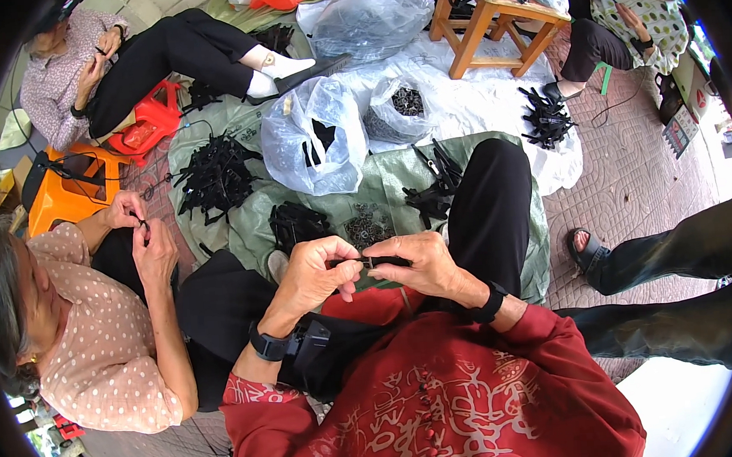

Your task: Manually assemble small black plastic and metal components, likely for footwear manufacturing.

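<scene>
In front of my chest, my left hand [312,275] and my right hand [421,263] are closed on one short black strap [393,261], thumbs and fingertips pinching it from both sides. A small metal piece [367,263] shows on the strap between my fingertips; its exact shape is too small to tell. Just beyond my hands, a heap of small metal pieces [368,228] lies on the green sheet [254,256]. Bundles of black straps lie on either side of that heap, one at the left [297,224] and one at the right [435,186].
Farther off stand a plastic bag [286,150] with black pieces and another bag [377,127] of small dark parts. A wooden stool [487,7] is at the back. Co-workers sit at left and far right, handling small things. Someone's legs [661,252] stand at right.
</scene>
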